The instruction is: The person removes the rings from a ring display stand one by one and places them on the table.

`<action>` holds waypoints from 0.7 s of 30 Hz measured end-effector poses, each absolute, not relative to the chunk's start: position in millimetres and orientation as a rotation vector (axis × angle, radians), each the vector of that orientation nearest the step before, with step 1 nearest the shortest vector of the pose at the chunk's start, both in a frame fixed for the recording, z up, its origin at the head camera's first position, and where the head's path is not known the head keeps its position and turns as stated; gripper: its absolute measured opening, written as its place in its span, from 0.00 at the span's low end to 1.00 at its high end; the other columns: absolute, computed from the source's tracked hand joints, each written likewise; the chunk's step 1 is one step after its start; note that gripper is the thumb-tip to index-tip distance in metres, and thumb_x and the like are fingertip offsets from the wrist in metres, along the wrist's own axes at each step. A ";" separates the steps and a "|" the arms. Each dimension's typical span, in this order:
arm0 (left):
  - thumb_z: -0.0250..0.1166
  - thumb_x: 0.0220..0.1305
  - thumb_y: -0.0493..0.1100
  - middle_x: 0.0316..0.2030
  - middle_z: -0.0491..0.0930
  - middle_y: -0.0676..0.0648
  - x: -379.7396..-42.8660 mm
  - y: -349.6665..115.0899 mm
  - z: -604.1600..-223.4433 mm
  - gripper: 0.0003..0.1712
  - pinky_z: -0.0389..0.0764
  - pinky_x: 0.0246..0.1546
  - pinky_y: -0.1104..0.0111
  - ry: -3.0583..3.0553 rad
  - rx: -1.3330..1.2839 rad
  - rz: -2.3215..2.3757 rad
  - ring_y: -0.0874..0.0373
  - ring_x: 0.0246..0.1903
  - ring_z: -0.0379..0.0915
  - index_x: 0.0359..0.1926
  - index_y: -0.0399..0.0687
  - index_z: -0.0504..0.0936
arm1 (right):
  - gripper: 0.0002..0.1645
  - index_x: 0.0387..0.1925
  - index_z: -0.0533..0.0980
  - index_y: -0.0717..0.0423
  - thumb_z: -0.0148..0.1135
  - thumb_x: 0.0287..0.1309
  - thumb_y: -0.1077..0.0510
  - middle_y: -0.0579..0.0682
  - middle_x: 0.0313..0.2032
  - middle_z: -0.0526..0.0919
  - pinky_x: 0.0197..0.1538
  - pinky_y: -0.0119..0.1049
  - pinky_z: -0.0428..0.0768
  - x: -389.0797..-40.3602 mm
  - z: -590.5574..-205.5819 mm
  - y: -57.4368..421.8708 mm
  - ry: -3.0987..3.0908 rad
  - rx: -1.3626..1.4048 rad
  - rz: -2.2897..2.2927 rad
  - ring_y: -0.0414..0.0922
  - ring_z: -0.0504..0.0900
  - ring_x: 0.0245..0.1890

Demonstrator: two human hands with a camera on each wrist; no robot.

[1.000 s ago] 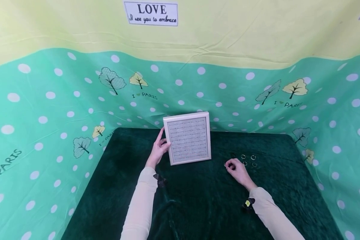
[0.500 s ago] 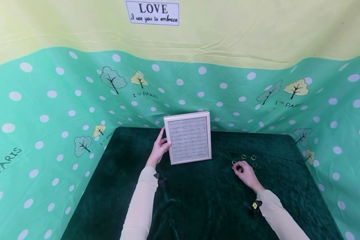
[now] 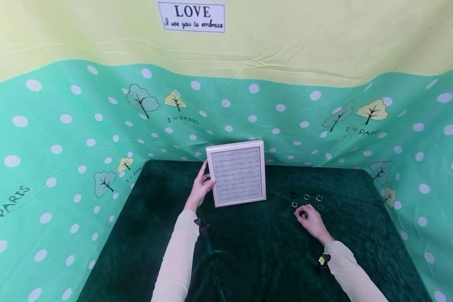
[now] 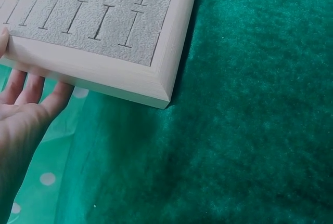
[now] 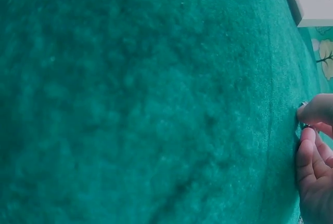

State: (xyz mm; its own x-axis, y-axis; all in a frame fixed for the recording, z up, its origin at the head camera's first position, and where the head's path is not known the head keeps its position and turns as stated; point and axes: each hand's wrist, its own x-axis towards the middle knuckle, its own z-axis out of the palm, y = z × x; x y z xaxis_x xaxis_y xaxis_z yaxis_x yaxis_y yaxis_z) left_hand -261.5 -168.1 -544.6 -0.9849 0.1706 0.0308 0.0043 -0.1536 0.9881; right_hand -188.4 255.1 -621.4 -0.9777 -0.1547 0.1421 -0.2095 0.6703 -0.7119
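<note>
My left hand (image 3: 198, 191) grips the left edge of a pale-framed ring display tray (image 3: 235, 143), which leans upright at the back of the table. In the left wrist view the tray's grey padded face (image 4: 117, 34) shows rows of slots, with the thumb in front and the fingers behind the frame. My right hand (image 3: 312, 223) pinches a small silvery ring (image 5: 304, 104) between thumb and fingertip, low over the cloth. Just beyond the fingertips lies a silver ring (image 3: 295, 204).
Several more rings lie in two rough rows past the right hand, among them a silver ring (image 3: 318, 198) and a dark ring (image 3: 293, 195). Dark green velvet cloth (image 3: 249, 251) covers the table. A dotted green curtain (image 3: 279, 121) stands behind it.
My right hand has shifted right with the pinched ring and then slightly toward the front, uncovering the ring beyond its fingertips. The left hand and the tray stay in place.
</note>
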 end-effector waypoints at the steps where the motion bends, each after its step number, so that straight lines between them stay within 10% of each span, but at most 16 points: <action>1: 0.54 0.69 0.29 0.55 0.69 0.31 -260.8 -167.6 -544.0 0.45 0.68 0.55 0.43 1.980 0.207 2.291 0.44 0.52 0.69 0.77 0.65 0.45 | 0.05 0.34 0.79 0.59 0.65 0.55 0.69 0.52 0.35 0.72 0.31 0.34 0.70 -188.0 -621.4 255.0 -2.805 0.303 1.211 0.43 0.70 0.29; 21: 0.60 0.68 0.35 0.60 0.66 0.25 -245.9 -196.4 -585.0 0.34 0.70 0.53 0.43 2.401 0.210 2.065 0.31 0.55 0.69 0.72 0.44 0.60 | 0.10 0.41 0.78 0.62 0.65 0.56 0.67 0.57 0.41 0.74 0.32 0.34 0.72 -172.6 -613.5 277.0 -2.802 0.268 1.202 0.43 0.73 0.31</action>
